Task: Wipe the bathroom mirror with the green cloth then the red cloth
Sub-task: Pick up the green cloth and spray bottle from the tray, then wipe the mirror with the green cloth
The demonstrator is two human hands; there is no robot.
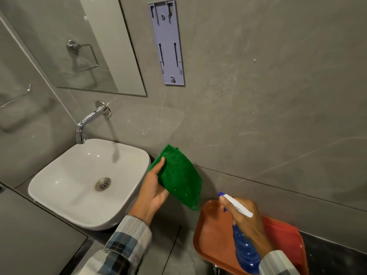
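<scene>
My left hand (154, 190) holds the green cloth (178, 177) flat and open beside the sink, thumb across its near edge. My right hand (245, 217) grips a blue spray bottle (245, 249) with a white trigger head, nozzle aimed toward the green cloth. The red cloth (282, 233) lies folded on the orange tray (212, 237), partly hidden behind my right hand. The bathroom mirror (89, 46) hangs on the grey wall at the upper left, well above both hands.
A white basin (79, 185) sits left of my hands under a chrome tap (87, 122). A lilac plastic wall bracket (167, 42) is fixed right of the mirror. The orange tray rests on the dark counter at lower right.
</scene>
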